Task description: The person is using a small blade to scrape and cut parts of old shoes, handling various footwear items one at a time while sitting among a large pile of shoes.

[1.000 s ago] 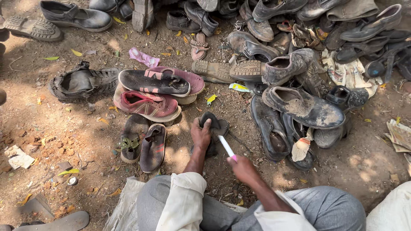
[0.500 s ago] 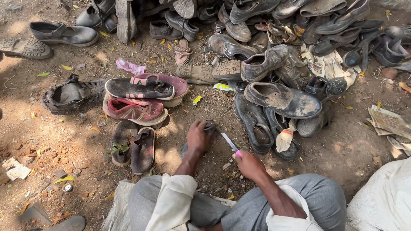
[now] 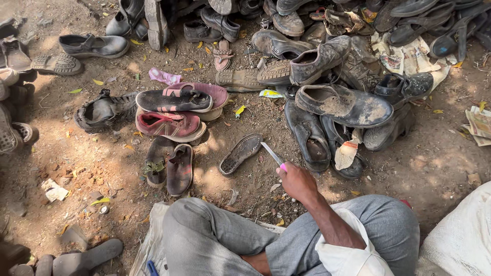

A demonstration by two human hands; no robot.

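We note the right hand (image 3: 297, 181) closed in a fist around a small knife (image 3: 272, 155) with a pink handle and a pale blade that points up and left. The blade tip lies just beside a dark, worn shoe sole (image 3: 241, 153), which rests flat on the dirt ground (image 3: 434, 163), tread side up. The left hand is out of view.

Your view is sharp under dappled daylight: bright sun patches on the dirt ground (image 3: 102, 168), soft shade across the shoe pile (image 3: 327, 61). Slight overexposure on the newspaper (image 3: 478, 122). No motion blur; mild wide-angle stretch at the edges.
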